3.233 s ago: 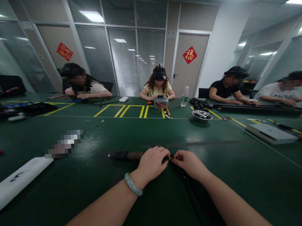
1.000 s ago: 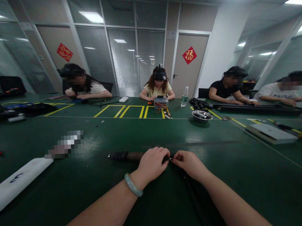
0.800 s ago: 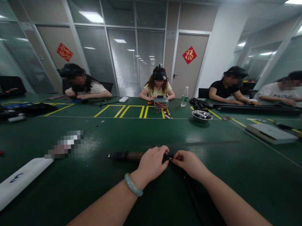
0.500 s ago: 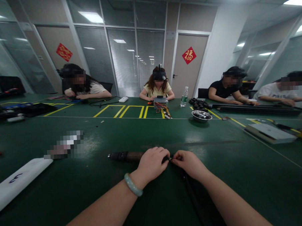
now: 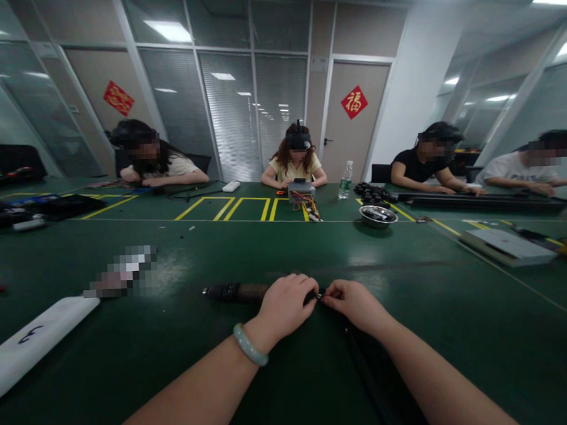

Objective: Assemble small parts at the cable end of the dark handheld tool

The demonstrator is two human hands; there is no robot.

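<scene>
A dark cylindrical tool, much like an electric screwdriver [image 5: 240, 293], lies crosswise on the green table, its narrow metal tip pointing left. My left hand [image 5: 290, 303], with a pale green bangle on the wrist, is closed around the tool's right end. Right beside it my right hand [image 5: 356, 303] pinches thumb and fingers together at a small bright part by that end; what exactly it grips is too small to make out. A long black strip or tube [image 5: 363, 365] runs from near my right hand toward me, partly hidden by my forearm.
A white numbered case [image 5: 40, 342] lies at left. Farther off stand a metal bowl [image 5: 378, 216] of small dark parts, a water bottle [image 5: 345, 180] and a grey box with wires [image 5: 301, 190]. A flat white box [image 5: 508, 248] is at right. Several people sit opposite, working.
My right hand has shifted very slightly at the tool's end. My left hand and the tool stay in place.
</scene>
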